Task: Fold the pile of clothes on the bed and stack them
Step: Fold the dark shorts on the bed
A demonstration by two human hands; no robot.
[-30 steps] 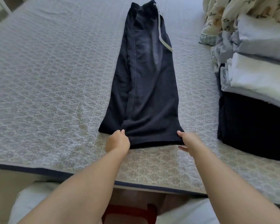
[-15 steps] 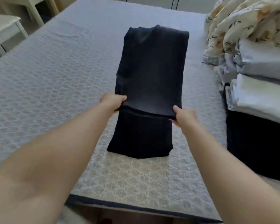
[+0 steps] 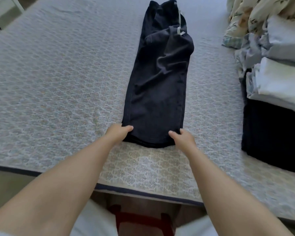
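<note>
Pinching the near hem corners of the dark trousers (image 3: pixel 157 92), left hand (image 3: pixel 118 133) and right hand (image 3: pixel 183 138) are risking a crooked fold — the far waistband is lying bunched.

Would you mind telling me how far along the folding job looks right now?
Done: a stack of folded clothes sits at right. In hand: the left hand and right hand pinch the near end of the dark trousers, lying lengthwise. Left: the crumpled floral pile behind the stack.

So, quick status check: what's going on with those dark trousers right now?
Left hand and right hand each pinch the near hem. Dark trousers lie lengthwise, rumpled near the waistband. Nothing in the way.
</note>
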